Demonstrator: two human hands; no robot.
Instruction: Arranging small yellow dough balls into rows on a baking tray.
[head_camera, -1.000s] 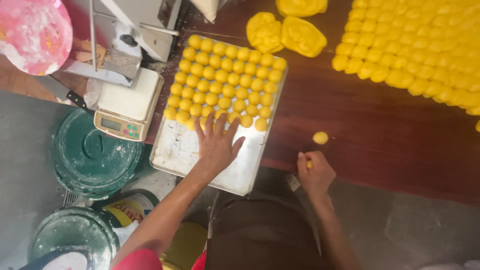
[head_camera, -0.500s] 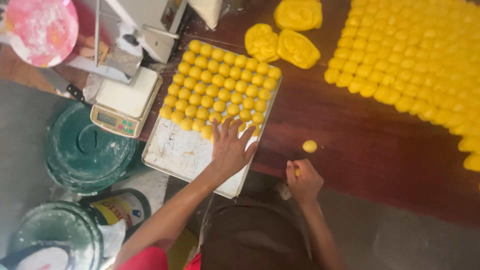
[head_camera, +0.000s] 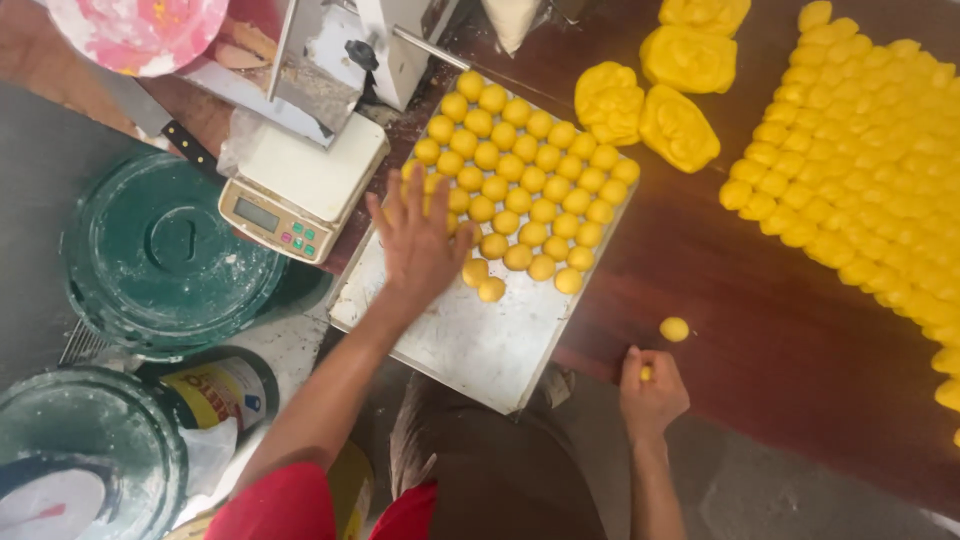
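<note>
A metal tray lies on the dark wooden table, its far half filled with several rows of yellow dough balls. My left hand lies flat, fingers spread, over the tray's left side, touching the balls at the near end of the rows. My right hand rests at the table's near edge, closed on a small yellow dough piece. One loose yellow ball sits on the table just beyond it.
Three yellow dough lumps lie beyond the tray, and a wide field of yellow balls covers the right. A white scale, a knife, green lidded buckets and a pink plate stand at left.
My left hand has slid leftward along the tray's near row of balls. My right hand stays by the table edge, still closed on the dough piece.
</note>
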